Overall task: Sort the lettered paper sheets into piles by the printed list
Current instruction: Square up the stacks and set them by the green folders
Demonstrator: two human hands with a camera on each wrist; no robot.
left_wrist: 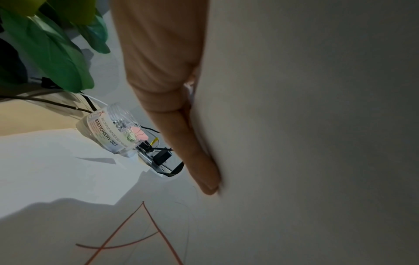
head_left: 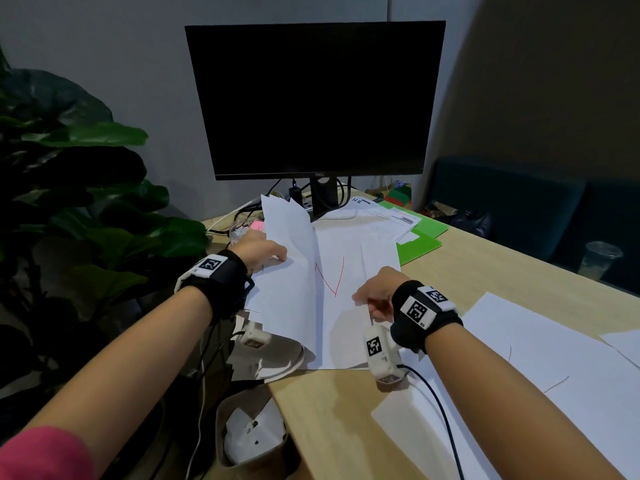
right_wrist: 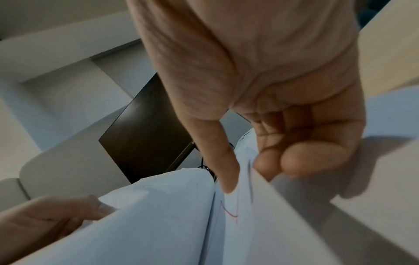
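Beside paper stack [left_wrist: 317, 125], tub [left_wrist: 113, 130] labelled "STATIONERY SET"

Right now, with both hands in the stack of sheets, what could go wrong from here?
1. The left hand lifts several sheets at once; they are fanned unevenly and could slip loose, mixing the order.
2. That lifted bundle overhangs the desk edge above an open bag; a dropped sheet might fall in.
3. The lifted sheets partly cover the red letter on the sheet that the right hand pinches, so it may be misread and misfiled.

White sheets [head_left: 287, 271] lifted off red-lettered sheet [head_left: 349, 271].
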